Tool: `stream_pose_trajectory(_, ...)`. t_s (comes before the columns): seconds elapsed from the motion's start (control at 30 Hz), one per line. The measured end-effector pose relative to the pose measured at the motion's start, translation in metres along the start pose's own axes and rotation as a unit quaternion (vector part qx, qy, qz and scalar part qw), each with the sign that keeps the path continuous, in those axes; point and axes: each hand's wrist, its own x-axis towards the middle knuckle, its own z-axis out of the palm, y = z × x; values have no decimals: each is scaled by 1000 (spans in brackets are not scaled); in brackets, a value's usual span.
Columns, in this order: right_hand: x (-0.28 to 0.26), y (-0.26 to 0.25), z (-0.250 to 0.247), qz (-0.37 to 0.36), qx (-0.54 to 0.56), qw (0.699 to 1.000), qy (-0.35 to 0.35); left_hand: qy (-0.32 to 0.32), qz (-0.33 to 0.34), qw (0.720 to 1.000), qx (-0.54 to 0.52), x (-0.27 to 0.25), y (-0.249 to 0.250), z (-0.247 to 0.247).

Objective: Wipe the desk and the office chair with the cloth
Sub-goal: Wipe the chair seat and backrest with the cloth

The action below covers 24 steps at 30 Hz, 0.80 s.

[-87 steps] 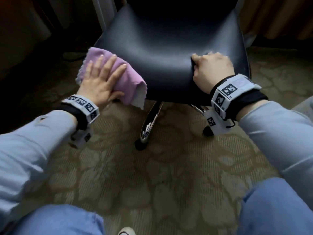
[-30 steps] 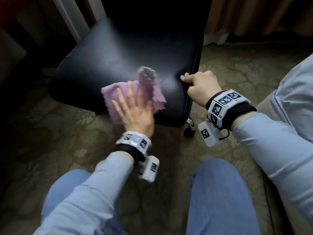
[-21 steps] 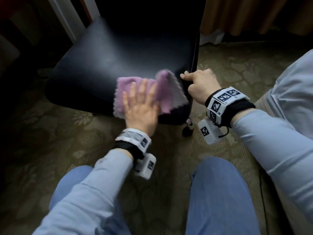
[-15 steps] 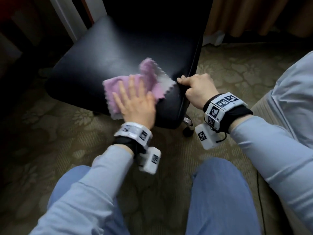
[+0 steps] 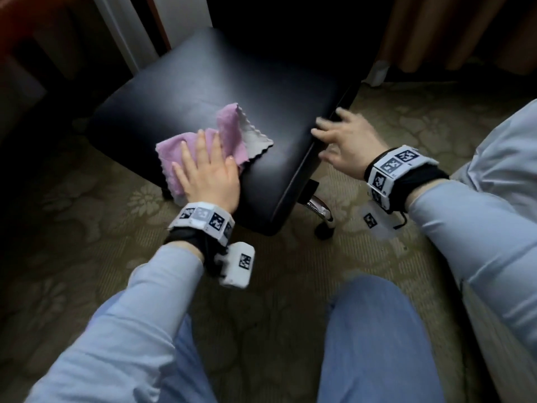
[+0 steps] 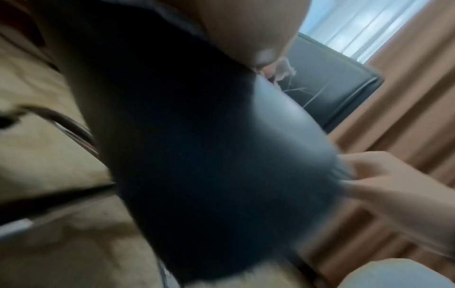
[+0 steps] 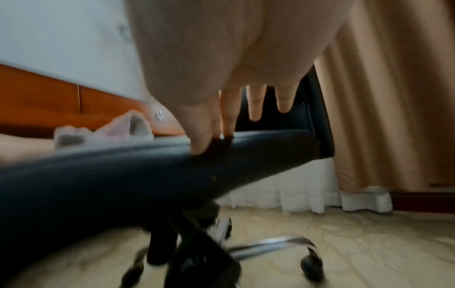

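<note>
Arms reach forward and down over the chair (image 5: 232, 91), both palms facing down. Carpet (image 5: 87, 242) lies under the chair, curtains (image 5: 436, 33) hang behind it, and a chrome leg with a caster (image 5: 322, 225) shows below the seat's near right corner. Left hand (image 5: 207, 173) lies flat, fingers straight, pressing the cloth (image 5: 203, 141) onto the seat's near left part. Right hand (image 5: 345, 144), fingers spread and blurred, touches the seat's right edge without gripping.
</note>
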Motion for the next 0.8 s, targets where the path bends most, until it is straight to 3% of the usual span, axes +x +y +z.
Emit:
stream_pose_trajectory(0.07,5,2,14,-9,-15,999,-27,-7,44,999,7,-22,25,4)
stream_pose_trajectory(0.17,8,-2,27,-20,-3,999,38,-7,178,983,45,-57,48,9)
stream_pose_trajectory(0.23,6,-3,32,-22,0,997,71,-16,220,974,58,-50,36,6)
stream_pose_trajectory(0.3,3,-5,37,-28,14,996,88,-24,187,980,66,-29,4,6)
stream_pose_trajectory(0.4,-1,-19,48,-57,38,991,118,-41,79,995,37,1,-51,-2)
stream_pose_trajectory(0.53,-7,-50,55,-54,54,989,125,-9,3,999,-35,-16,-33,-12)
stream_pose_trajectory(0.67,-13,-62,60,-71,107,977,173,19,190,976,106,-49,19,4)
stream_pose_trajectory(0.8,-19,-63,57,-106,132,978,120,31,216,965,145,-42,8,6)
